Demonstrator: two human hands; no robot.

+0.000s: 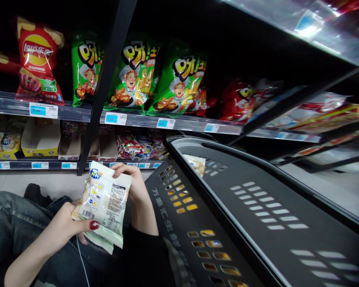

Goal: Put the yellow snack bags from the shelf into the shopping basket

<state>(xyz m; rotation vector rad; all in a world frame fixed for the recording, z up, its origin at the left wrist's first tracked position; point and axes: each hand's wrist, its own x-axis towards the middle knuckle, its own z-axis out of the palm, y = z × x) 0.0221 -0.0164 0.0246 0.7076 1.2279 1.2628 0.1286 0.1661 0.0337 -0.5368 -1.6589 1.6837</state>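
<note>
Over my lap I hold white snack packets (104, 199), at least two pressed together, with the printed back of the front one facing me. My left hand (62, 225) grips their lower left side, its thumb with a dark red nail lying across the front. At the upper right edge, my right hand (134, 184) has its fingers closed on the packets. Close by on the right stands a dark grey shopping basket (187, 221); yellow packaging shows through its slots, and one pale packet (196, 164) is visible inside near the far end.
On the middle shelf stand a red Lay's bag (37, 63), several green snack bags (133, 79) and a red bag (238, 101). The lower shelf holds a yellow-edged carton (41, 137) and small candy packs (131, 145). A dark upright post (103, 75) divides the shelving.
</note>
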